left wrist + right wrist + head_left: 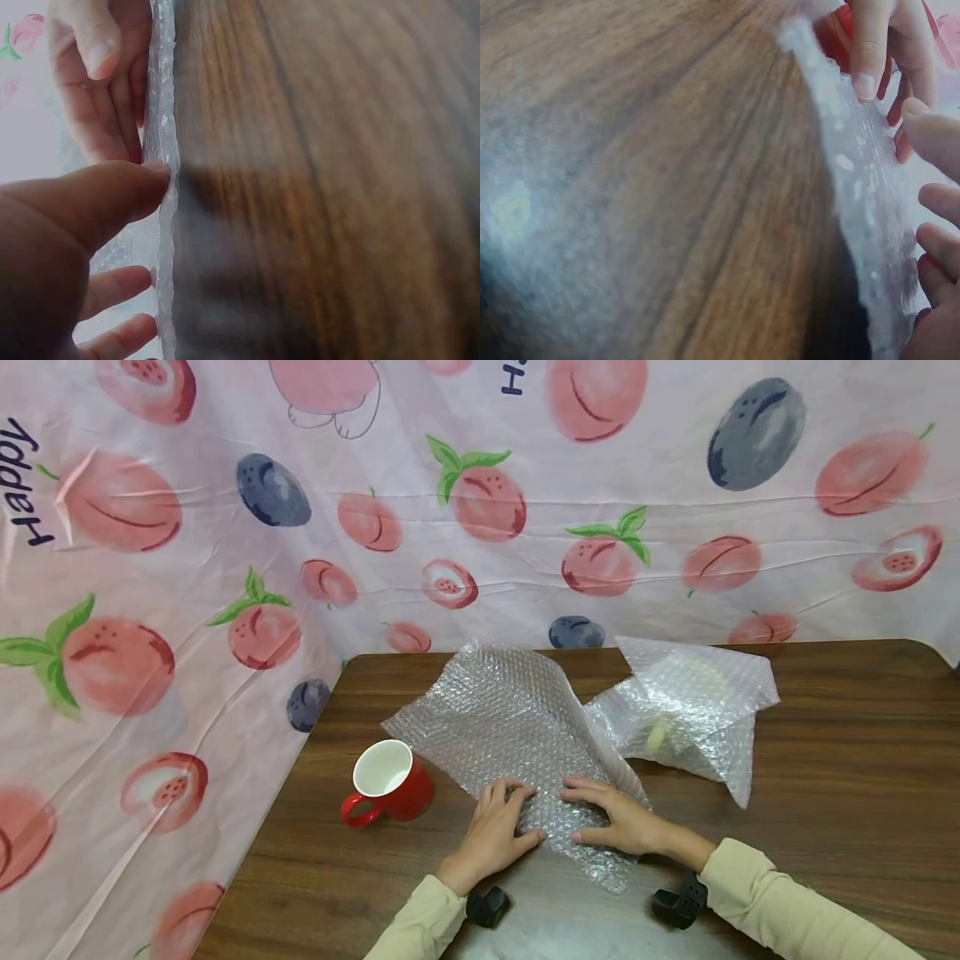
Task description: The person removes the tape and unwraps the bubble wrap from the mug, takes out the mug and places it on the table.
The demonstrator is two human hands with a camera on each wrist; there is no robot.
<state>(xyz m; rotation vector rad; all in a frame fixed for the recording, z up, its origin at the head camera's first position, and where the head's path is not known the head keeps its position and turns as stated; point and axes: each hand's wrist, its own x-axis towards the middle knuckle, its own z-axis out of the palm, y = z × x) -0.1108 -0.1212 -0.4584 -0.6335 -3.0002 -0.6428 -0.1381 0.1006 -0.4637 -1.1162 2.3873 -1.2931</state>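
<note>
A sheet of clear bubble wrap (pixel 502 710) lies on the wooden table, its near end narrowing between the two hands. My left hand (pixel 489 833) touches the sheet's near left side, thumb apart from the fingers. Opposite it, my right hand (pixel 626 820) rests on the near right part with its fingers extended. In the left wrist view the left thumb (pixel 112 196) meets the thin edge of the wrap (pixel 166 142). The right wrist view has the right fingers (pixel 939 247) beside the wrap (pixel 859 195). Neither hand visibly pinches it.
Left of the sheet stands a red mug (pixel 405 789) with a white inside, handle toward the left. Behind and to the right lies another bubble-wrap bundle (pixel 697 710) with something pale yellow-green inside. A fruit-print cloth (pixel 637 485) hangs along the table's back and left.
</note>
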